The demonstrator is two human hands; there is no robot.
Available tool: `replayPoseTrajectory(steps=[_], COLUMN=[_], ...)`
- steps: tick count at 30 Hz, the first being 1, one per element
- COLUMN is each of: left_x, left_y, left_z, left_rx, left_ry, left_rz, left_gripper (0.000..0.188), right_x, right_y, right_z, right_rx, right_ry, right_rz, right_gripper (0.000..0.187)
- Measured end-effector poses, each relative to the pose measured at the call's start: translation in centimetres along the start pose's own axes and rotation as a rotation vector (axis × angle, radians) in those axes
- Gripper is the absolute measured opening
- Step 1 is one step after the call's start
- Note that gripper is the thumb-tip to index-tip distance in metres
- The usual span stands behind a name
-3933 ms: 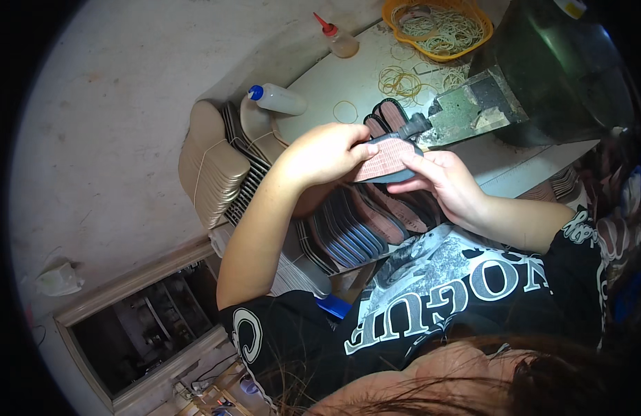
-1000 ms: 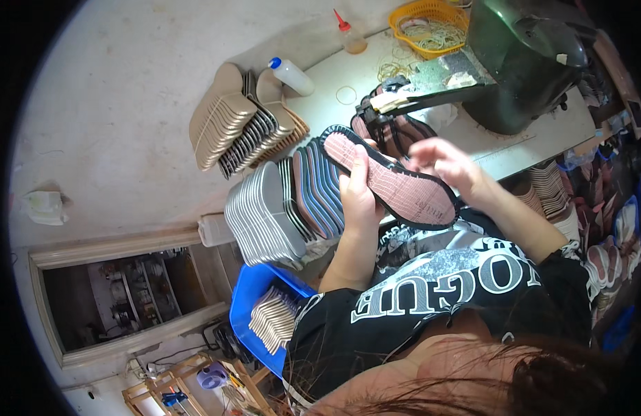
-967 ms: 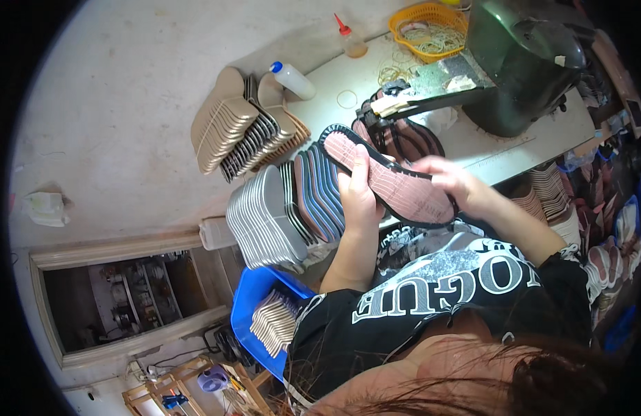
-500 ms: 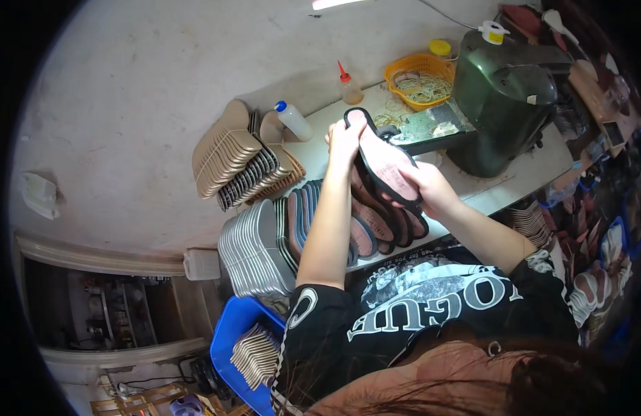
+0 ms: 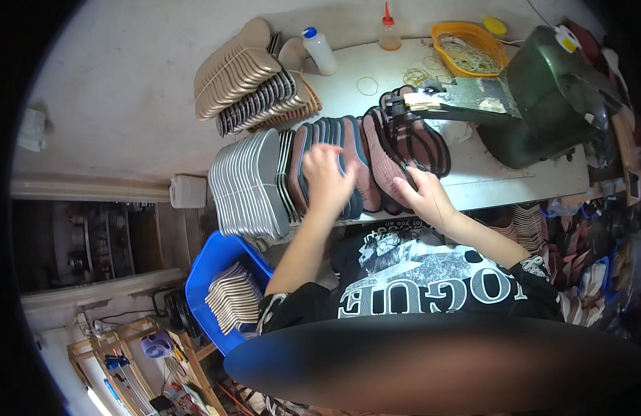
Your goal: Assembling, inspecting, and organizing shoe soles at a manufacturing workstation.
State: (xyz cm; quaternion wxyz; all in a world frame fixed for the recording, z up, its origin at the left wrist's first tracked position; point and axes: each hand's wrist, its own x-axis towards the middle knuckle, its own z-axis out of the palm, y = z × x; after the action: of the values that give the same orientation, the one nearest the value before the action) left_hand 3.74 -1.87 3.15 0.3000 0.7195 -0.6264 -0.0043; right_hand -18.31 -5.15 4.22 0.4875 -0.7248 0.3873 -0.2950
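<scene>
My right hand (image 5: 428,197) is closed on the near end of a pink insole with a black edge (image 5: 384,163), its thumb on the top face. That insole lies against a row of similar pieces on the white table. My left hand (image 5: 327,182), thumb apart from the fingers and slightly blurred, is over the blue-edged insoles (image 5: 357,163) and holds nothing I can see. Right of the held piece, more dark-edged pink insoles (image 5: 424,145) lie fanned out, partly under the machine's arm. Grey insoles (image 5: 244,184) stand in a banded stack at the row's left end.
A green machine (image 5: 542,104) with a flat arm stands on the table (image 5: 487,187) at right. Behind are an orange basket of rubber bands (image 5: 449,31), a red-tipped bottle (image 5: 389,35) and a blue-capped bottle (image 5: 320,52). Beige insole stacks (image 5: 237,73) stand far left; a blue bin (image 5: 203,291) is below.
The insole that both hands held up beside the machine's arm appears lowered onto the row. My left hand has let go and moved left and nearer. The whole view has shifted too.
</scene>
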Motion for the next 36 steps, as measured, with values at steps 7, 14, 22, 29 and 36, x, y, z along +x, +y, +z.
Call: replayPoseTrajectory(steps=[7,14,22,29,36], left_x=[-3.7,-3.5,-1.4,-2.4,-2.3], left_y=[3.4,2.6,2.9,3.8,4.9], left_z=[1.2,1.6,0.4,-0.4,-5.2], left_rx=[0.026,0.123,0.199,0.215,-0.165], left_ry=[-0.19,-0.28,-0.487,-0.426,-0.006], left_rz=[-0.028,0.007,-0.089,-0.119,-0.081], left_gripper=[0.051,0.041,0.04,0.017,0.023], right_x=[0.8,-0.8,-0.5,-1.3,0.2], right_y=[1.8,2.7,2.6,3.3,-0.8], right_z=[0.8,0.5,0.2,0.0,1.0], right_rx=[-0.263,0.368,0.339,0.305,-0.779], right_ry=[0.037,0.095,-0.036,-0.085,-0.049], right_rz=[0.021,0.11,0.128,0.207,-0.234], right_gripper=[0.027,0.015,0.013,0.014,0.054])
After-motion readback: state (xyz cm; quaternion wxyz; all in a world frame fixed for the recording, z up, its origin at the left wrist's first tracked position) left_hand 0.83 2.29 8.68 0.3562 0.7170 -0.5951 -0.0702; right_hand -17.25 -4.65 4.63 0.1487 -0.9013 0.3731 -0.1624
